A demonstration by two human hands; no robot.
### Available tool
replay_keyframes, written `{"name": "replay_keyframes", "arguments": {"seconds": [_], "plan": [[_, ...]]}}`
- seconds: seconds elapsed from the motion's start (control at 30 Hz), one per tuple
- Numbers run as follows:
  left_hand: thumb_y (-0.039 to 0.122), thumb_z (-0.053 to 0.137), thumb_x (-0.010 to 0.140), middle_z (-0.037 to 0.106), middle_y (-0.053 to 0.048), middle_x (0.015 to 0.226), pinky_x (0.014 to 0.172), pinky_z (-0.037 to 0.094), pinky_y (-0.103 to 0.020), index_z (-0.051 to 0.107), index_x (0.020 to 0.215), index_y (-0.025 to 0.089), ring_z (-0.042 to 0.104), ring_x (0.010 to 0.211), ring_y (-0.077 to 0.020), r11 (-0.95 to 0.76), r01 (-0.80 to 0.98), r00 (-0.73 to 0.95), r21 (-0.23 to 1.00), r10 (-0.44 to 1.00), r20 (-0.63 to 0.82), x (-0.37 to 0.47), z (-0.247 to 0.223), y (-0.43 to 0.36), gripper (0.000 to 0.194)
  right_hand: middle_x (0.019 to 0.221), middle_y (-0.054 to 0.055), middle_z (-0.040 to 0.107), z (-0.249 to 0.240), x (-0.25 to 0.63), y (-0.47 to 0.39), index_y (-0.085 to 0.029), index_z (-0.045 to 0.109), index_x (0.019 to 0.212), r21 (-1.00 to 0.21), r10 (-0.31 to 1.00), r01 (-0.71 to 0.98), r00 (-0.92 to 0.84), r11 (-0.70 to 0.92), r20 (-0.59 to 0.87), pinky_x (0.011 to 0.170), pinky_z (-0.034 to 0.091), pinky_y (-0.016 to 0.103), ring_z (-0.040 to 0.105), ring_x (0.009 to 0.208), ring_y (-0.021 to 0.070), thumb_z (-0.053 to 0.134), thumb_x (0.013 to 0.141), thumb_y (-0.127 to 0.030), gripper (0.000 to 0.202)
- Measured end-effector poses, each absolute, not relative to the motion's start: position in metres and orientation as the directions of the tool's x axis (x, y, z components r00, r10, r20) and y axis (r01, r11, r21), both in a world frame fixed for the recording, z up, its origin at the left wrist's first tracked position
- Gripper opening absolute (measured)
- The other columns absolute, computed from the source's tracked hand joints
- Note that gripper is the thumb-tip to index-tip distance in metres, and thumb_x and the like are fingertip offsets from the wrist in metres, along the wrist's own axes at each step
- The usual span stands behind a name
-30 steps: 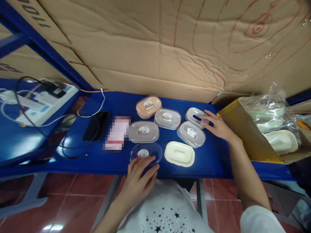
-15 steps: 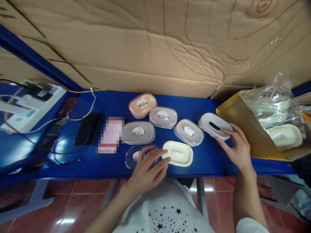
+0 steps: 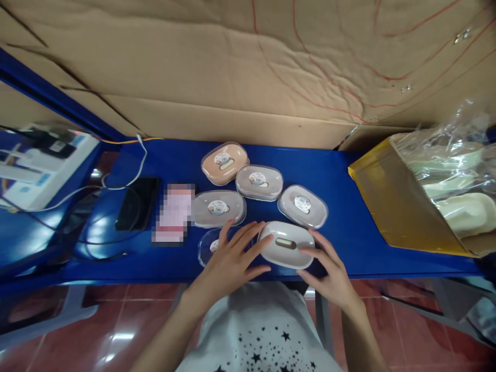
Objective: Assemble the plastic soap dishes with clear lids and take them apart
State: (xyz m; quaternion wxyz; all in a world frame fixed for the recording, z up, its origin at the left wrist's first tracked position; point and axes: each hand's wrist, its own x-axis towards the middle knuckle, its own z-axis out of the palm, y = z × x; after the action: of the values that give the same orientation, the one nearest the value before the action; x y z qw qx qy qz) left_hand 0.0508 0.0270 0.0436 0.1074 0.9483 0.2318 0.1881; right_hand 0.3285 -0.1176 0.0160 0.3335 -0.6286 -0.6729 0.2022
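A white slotted soap-dish tray (image 3: 287, 244) lies near the front edge of the blue table (image 3: 349, 232), where the cream base stood; the base is hidden under it. My right hand (image 3: 329, 268) grips the tray's right end. My left hand (image 3: 232, 261) lies with fingers spread over a clear lid (image 3: 207, 245), fingertips touching the tray's left end. Behind them sit closed soap boxes with round labels: one peach box (image 3: 225, 163) and three grey ones, the nearest grey box (image 3: 303, 205) just behind the tray.
A black phone (image 3: 137, 209) and a blurred pink card (image 3: 173, 212) lie to the left. A white device with cables (image 3: 42, 160) stands far left. A yellow-lined cardboard box (image 3: 391, 206) with bagged dishes (image 3: 457, 175) fills the right. Cardboard backs the table.
My right hand carried the white slotted tray from the back right to the front and set it over the cream base. My left hand shifted right from the clear lid toward the base.
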Motion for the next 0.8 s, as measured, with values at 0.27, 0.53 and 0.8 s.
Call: {"name": "replay_keyframes", "arguments": {"seconds": [0.27, 0.53, 0.8], "plan": [[0.038, 0.065, 0.111, 0.065, -0.011, 0.157, 0.138, 0.007, -0.063, 0.065, 0.140, 0.023, 0.061, 0.144, -0.0300, -0.865, 0.424, 0.827, 0.269, 0.490, 0.274, 0.057, 0.037, 0.025, 0.033, 0.171, 0.011, 0.048, 0.010, 0.330, -0.109, -0.031, 0.068, 0.138, -0.577, 0.980, 0.800, -0.059, 0.162, 0.192, 0.117, 0.056, 0.057, 0.051, 0.154, 0.0352, 0.074, 0.102, -0.034, 0.036], [0.029, 0.069, 0.108, 0.068, -0.013, 0.152, 0.135, 0.024, -0.061, 0.068, 0.133, 0.022, 0.066, 0.137, -0.0295, -0.843, 0.451, 0.792, 0.293, 0.529, 0.305, 0.041, 0.044, 0.016, 0.026, 0.174, 0.012, 0.042, 0.005, 0.325, -0.114, -0.033, 0.061, 0.150, -0.517, 0.974, 0.841, -0.046, 0.159, 0.223, 0.117, 0.055, 0.060, 0.052, 0.154, 0.0370, 0.068, 0.106, -0.026, 0.045], [0.031, 0.076, 0.101, 0.053, -0.021, 0.163, 0.115, 0.053, -0.063, 0.056, 0.154, 0.025, 0.056, 0.147, -0.0433, -0.665, 0.654, 0.636, 0.361, 0.742, 0.213, -0.043, 0.035, 0.005, 0.057, 0.177, 0.007, 0.039, 0.010, 0.330, -0.106, -0.040, 0.061, 0.151, -0.570, 0.983, 0.806, -0.076, 0.159, 0.167, 0.119, 0.051, 0.065, 0.049, 0.156, 0.0383, 0.069, 0.105, -0.027, 0.049]]}}
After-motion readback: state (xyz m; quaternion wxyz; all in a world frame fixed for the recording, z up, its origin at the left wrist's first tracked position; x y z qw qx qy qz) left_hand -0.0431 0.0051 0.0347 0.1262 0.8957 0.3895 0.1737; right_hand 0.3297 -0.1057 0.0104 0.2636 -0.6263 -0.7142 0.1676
